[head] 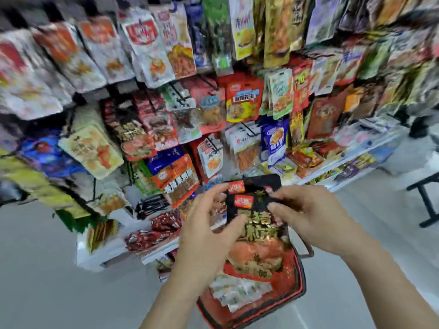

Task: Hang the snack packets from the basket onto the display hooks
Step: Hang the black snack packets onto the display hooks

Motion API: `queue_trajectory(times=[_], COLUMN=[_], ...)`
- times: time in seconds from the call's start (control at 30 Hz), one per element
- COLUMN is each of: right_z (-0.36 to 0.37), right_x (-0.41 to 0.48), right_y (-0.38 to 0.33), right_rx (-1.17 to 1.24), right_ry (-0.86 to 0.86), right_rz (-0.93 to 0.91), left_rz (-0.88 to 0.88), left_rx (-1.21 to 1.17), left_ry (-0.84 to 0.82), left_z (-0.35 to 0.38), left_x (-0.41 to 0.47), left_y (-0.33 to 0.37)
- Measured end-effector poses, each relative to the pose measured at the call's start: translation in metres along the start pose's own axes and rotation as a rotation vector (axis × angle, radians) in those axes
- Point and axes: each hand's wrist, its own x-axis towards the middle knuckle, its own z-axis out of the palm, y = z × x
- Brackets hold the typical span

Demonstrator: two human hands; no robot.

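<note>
Both hands hold a stack of black-and-red snack packets (256, 224) with gold lettering, raised above the red basket (294, 281) on the floor. My left hand (209, 229) grips the stack's left edge, thumb on the front. My right hand (311, 217) pinches the top right corner. White and green packets (237, 293) lie in the basket under the stack. The display hooks (249, 129) stick out of the wall ahead, crowded with hanging packets. The picture is blurred.
A low white shelf (344, 167) with loose packets runs along the foot of the display to the right. Another shelf end (152, 252) juts out at lower left. A black table leg (427, 205) stands at far right on the grey floor.
</note>
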Motion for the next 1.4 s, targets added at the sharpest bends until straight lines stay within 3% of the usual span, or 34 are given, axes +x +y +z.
queue_trajectory(times=[0.13, 0.33, 0.53, 0.6, 0.73, 1.07, 1.17, 1.27, 1.4], right_z=[-0.007, -0.001, -0.004, -0.006, 0.004, 0.095, 0.134, 0.167, 0.194], right_x=[0.000, 0.001, 0.003, 0.006, 0.015, 0.036, 0.044, 0.054, 0.067], right_y=[-0.034, -0.060, -0.062, -0.056, -0.065, -0.143, -0.171, -0.193, -0.212], right_rx=[0.052, 0.075, 0.592, 0.660, 0.678, 0.376, 0.321, 0.385, 0.262], right_ry=[-0.034, -0.028, 0.058, 0.100, 0.152, -0.048, -0.102, -0.139, -0.108], right_rz=[-0.079, -0.132, -0.034, 0.010, -0.014, -0.232, -0.207, -0.068, 0.024], left_rz=[0.098, -0.040, -0.086, -0.075, -0.113, 0.020, -0.025, -0.060, 0.049], left_rx=[0.141, 0.131, -0.138, -0.168, -0.131, -0.090, -0.088, -0.011, 0.160], left_ry=[0.023, 0.127, 0.384, 0.424, 0.419, 0.181, 0.033, 0.052, -0.011], left_z=[-0.014, -0.042, -0.072, -0.090, -0.122, -0.205, -0.237, -0.259, -0.273], left_x=[-0.010, -0.023, -0.036, -0.041, -0.044, -0.007, 0.003, 0.008, 0.018], left_y=[0.040, 0.055, 0.049, 0.041, 0.022, -0.020, -0.043, -0.063, -0.082])
